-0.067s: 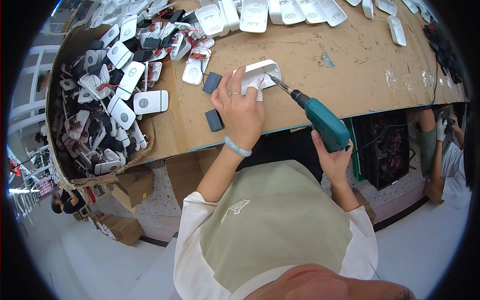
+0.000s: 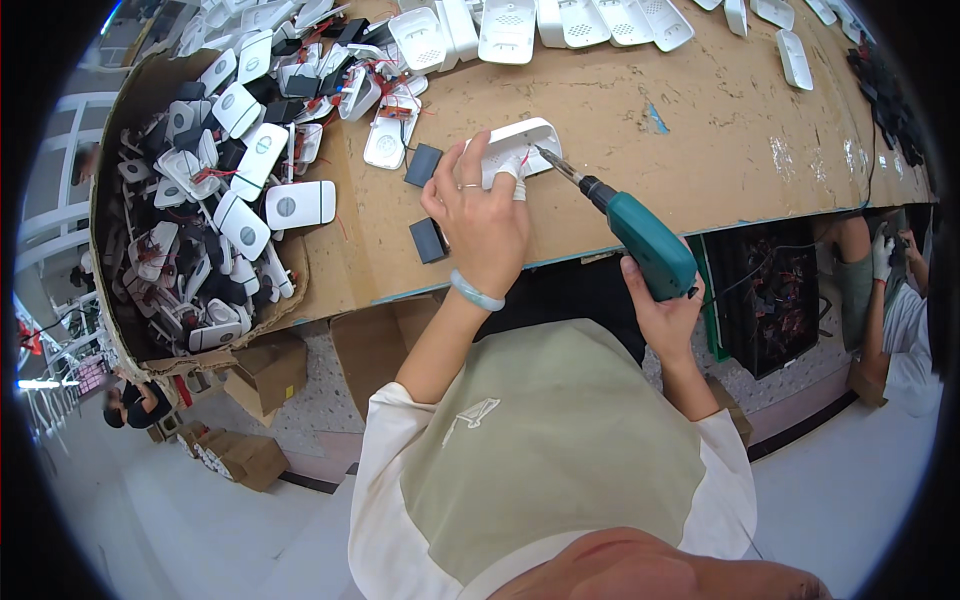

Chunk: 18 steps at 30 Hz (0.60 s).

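Observation:
My left hand [image 2: 482,222] holds a white plastic housing [image 2: 538,132] on the cardboard-covered table, its open side facing up. White wrapping covers one finger, which presses inside the housing beside a thin red wire. In my right hand [image 2: 664,322] is a green electric screwdriver [image 2: 650,242], tilted so that its bit points into the housing's right end. Whether the tip touches a screw is too small to tell. Just left of my left hand lie a black block [image 2: 424,165] and, nearer the table edge, another black block [image 2: 428,241].
A cardboard box [image 2: 108,235] heaped with white wired units stands at the left, and more units spill behind it. White empty shells [image 2: 507,32] line the far side. Black parts [image 2: 885,105] lie far right. Below the table's right side is a black crate [image 2: 775,290]; a co-worker [image 2: 905,330] sits beyond.

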Each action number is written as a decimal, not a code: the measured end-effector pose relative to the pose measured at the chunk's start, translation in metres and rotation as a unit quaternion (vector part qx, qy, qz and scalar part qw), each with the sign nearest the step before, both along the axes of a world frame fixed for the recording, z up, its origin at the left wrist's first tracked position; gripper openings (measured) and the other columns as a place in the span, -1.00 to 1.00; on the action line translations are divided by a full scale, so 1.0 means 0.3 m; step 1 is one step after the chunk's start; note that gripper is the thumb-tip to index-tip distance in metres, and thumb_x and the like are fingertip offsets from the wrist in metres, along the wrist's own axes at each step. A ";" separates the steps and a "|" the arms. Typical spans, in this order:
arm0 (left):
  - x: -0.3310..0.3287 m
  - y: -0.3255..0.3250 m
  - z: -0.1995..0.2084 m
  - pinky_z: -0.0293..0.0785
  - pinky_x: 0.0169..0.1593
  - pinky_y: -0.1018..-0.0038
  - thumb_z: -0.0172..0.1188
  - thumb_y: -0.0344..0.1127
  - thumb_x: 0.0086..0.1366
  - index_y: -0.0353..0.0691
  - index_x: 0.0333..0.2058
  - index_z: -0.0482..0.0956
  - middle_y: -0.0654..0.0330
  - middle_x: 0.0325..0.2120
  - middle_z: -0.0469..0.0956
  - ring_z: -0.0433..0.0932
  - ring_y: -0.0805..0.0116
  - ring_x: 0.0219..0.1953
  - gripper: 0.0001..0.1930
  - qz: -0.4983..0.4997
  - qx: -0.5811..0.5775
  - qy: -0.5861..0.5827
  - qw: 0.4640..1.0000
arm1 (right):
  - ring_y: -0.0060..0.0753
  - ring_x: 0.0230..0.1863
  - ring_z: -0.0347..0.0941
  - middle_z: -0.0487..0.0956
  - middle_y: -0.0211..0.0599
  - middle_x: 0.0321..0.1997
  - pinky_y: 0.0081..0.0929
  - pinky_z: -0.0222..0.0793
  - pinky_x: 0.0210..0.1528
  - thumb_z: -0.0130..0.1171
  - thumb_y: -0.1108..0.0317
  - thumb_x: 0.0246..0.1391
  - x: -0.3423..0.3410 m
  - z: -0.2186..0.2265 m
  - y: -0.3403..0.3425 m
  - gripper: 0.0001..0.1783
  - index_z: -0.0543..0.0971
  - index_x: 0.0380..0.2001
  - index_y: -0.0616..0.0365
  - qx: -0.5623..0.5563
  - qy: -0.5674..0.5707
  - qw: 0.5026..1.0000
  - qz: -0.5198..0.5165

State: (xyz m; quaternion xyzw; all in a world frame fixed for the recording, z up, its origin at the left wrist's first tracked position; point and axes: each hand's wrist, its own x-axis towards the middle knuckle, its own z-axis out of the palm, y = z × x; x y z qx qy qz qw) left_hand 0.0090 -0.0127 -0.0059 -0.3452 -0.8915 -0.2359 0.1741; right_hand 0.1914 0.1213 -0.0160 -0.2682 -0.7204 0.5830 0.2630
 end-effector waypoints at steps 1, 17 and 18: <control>-0.003 0.003 -0.003 0.11 0.22 0.01 0.24 -0.50 0.00 -0.25 -0.44 0.61 0.11 0.19 0.48 0.36 -0.05 0.21 -0.90 0.005 0.003 0.004 1.000 | -0.41 -0.19 0.50 0.58 -0.21 -0.17 -0.52 0.41 -0.10 0.40 0.53 0.06 -0.008 0.001 -0.003 -0.79 0.62 -0.23 0.31 0.001 0.001 1.000 -0.004; -0.011 0.003 -0.018 0.08 0.18 -0.02 0.31 -0.49 -0.07 -0.21 -0.51 0.57 0.11 0.23 0.40 0.28 -0.04 0.26 -0.89 0.012 -0.014 0.003 1.000 | -0.24 -0.21 0.53 0.60 -0.15 -0.23 -0.44 0.44 -0.12 0.37 0.54 0.04 -0.052 -0.013 0.016 -0.82 0.62 -0.26 0.29 0.061 0.011 0.998 0.026; -0.011 0.004 -0.018 0.08 0.18 -0.02 0.31 -0.49 -0.07 -0.21 -0.51 0.57 0.11 0.23 0.40 0.28 -0.04 0.26 -0.89 0.012 -0.014 0.003 1.000 | -0.24 -0.21 0.53 0.60 -0.15 -0.23 -0.44 0.44 -0.12 0.37 0.54 0.04 -0.052 -0.011 0.016 -0.82 0.62 -0.26 0.29 0.061 0.011 0.998 0.025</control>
